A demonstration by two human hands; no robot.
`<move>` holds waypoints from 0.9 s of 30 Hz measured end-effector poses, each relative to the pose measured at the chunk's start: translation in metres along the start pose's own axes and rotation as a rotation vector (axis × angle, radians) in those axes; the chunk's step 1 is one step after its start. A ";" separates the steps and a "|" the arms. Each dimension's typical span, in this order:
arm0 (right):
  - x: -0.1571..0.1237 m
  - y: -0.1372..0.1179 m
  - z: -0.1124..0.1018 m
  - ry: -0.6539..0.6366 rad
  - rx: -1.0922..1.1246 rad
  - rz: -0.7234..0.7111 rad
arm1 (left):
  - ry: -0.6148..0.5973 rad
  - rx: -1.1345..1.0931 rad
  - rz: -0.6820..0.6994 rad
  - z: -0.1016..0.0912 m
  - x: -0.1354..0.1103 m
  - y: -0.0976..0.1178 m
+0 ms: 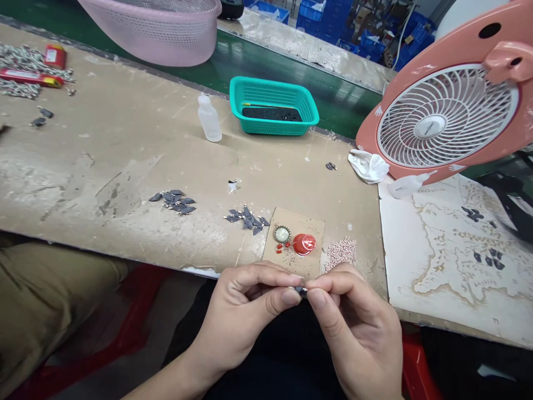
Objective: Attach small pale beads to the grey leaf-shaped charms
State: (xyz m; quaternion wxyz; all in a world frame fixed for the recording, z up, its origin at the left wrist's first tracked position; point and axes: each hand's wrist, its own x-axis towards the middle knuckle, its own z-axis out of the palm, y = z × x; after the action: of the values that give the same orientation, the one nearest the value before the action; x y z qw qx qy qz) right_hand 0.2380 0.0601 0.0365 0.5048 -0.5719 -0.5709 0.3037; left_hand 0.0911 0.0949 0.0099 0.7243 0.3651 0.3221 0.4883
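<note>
Grey piece sits between pinching left fingers and right fingers

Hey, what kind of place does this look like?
Most likely a workshop or small factory doing handwork. A long brown-topped bench holds clusters of small dark pieces, and blue plastic crates stand in the background.

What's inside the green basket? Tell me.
The green basket holds a black phone and a thin stick with yellow showing. Its near wall hides some floor; anything under the phone is covered.
</note>
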 end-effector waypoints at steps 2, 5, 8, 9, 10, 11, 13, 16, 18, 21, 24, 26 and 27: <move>0.000 0.000 0.000 -0.007 -0.007 -0.007 | 0.005 -0.002 0.006 0.000 0.000 0.001; -0.001 0.000 0.000 -0.018 -0.013 -0.009 | 0.008 -0.004 0.012 0.001 0.000 0.001; -0.001 0.000 0.000 -0.024 -0.016 -0.015 | 0.017 0.005 0.016 0.001 -0.001 0.001; -0.001 0.000 0.000 -0.026 -0.019 -0.013 | 0.019 0.010 0.018 0.000 -0.001 0.001; -0.001 0.000 0.000 -0.026 -0.022 -0.011 | 0.020 0.016 0.021 0.000 -0.001 0.001; -0.001 0.000 0.000 -0.026 -0.025 -0.012 | 0.023 0.023 0.025 0.000 -0.002 0.000; -0.001 0.000 0.000 -0.024 -0.033 -0.020 | 0.028 0.043 0.037 -0.001 -0.002 -0.001; -0.002 0.002 0.000 -0.020 -0.052 -0.046 | 0.047 0.081 0.073 -0.001 -0.002 -0.002; -0.003 0.004 0.002 -0.026 -0.066 -0.054 | 0.067 0.104 0.096 0.000 -0.002 -0.003; -0.004 0.006 0.003 -0.020 -0.067 -0.057 | 0.101 0.146 0.133 0.001 -0.001 -0.003; -0.004 0.007 0.003 -0.022 -0.064 -0.073 | 0.099 0.188 0.166 0.001 -0.002 -0.003; -0.005 0.008 0.003 -0.029 -0.065 -0.080 | 0.093 0.192 0.156 0.001 -0.002 -0.002; -0.006 0.009 0.003 -0.026 -0.067 -0.082 | 0.096 0.187 0.138 0.000 -0.002 -0.001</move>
State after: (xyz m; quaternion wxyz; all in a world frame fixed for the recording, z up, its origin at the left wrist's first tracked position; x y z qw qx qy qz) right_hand 0.2373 0.0567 0.0261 0.4899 -0.5605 -0.6102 0.2711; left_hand 0.0913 0.0926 0.0093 0.6355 0.4286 0.3748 0.5215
